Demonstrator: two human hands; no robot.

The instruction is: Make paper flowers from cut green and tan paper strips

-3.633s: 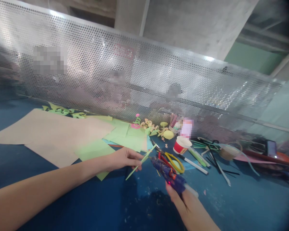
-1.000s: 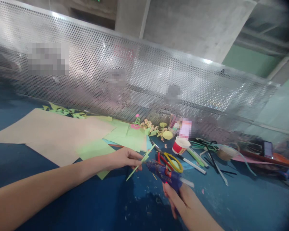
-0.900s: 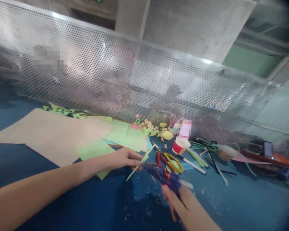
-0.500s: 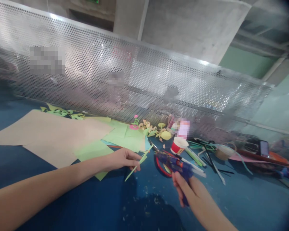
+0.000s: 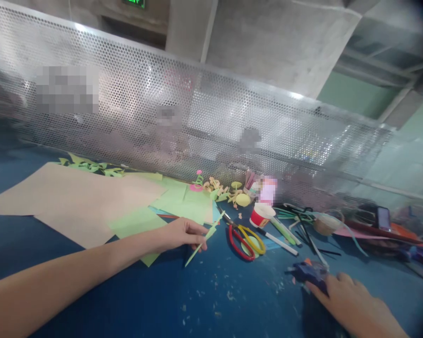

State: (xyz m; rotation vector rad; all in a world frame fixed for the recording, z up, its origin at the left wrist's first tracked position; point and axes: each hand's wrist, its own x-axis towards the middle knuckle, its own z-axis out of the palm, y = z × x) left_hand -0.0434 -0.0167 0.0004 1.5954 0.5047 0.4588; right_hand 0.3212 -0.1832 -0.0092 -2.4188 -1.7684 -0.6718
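My left hand [image 5: 188, 234] pinches a thin light-green paper strip [image 5: 204, 239], which tilts up to the right and has a small leaf-like part on it. At the right, my right hand [image 5: 348, 295] is closed round the handle of a blue glue gun [image 5: 312, 274] with an orange part on top. The gun is low over the table, smeared by motion; whether it touches the surface I cannot tell. Between the hands lie scissors [image 5: 239, 249] with one red and one yellow handle, over a small pale-green paper piece.
Beige paper sheets [image 5: 74, 192] and green sheets [image 5: 183, 202] cover the left. Behind are paper cut-outs, a red-and-white paper cup [image 5: 262, 215], a marker [image 5: 280, 243] and pipe cleaners. A phone [image 5: 383, 218] stands at the right. A perforated metal screen [image 5: 211, 112] borders the table's back.
My right hand has carried the glue gun right and down, away from the paper strip, uncovering the scissors. My left hand has hardly moved.
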